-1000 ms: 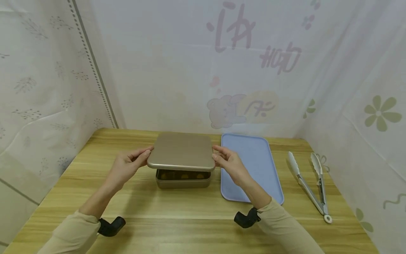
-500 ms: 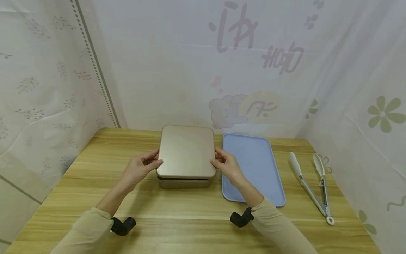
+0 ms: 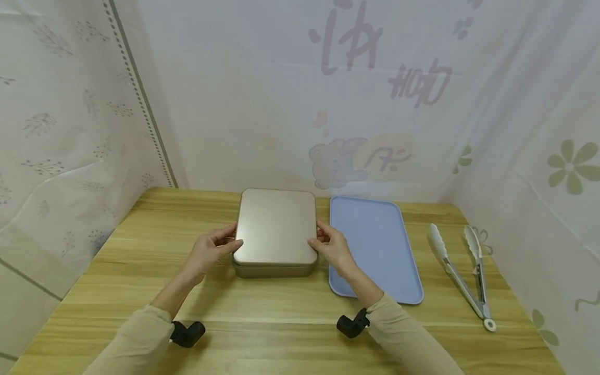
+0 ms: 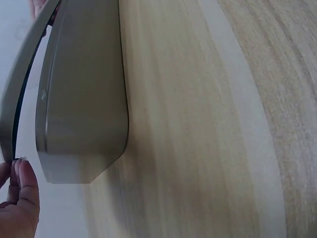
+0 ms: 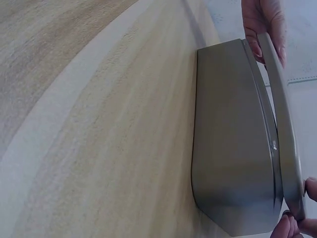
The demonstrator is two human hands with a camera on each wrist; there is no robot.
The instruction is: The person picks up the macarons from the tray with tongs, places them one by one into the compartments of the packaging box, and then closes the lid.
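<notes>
A gold metal lid (image 3: pixel 275 226) lies over a matching rectangular metal box (image 3: pixel 274 272) on the table. My left hand (image 3: pixel 206 255) pinches the lid's left edge, thumb on top and fingers underneath. At the opposite edge my right hand (image 3: pixel 335 252) pinches it the same way. Both wrist views show a narrow gap between the lid (image 4: pixel 17 84) and the rim of the box (image 4: pixel 89 94). From the right wrist, the lid (image 5: pixel 286 129) looks slightly tilted above the box (image 5: pixel 230 134). The box's inside is hidden.
A light blue tray (image 3: pixel 375 250) lies right of the box, partly under my right forearm. Farther right, spread metal tongs (image 3: pixel 464 281) with pale tips rest on the wooden table (image 3: pixel 272 333). Patterned cloth (image 3: pixel 244 104) hangs behind and at both sides.
Both hands have brought the lid down from a tilted position over the box. The dark opening at the front has narrowed and no longer shows in the head view.
</notes>
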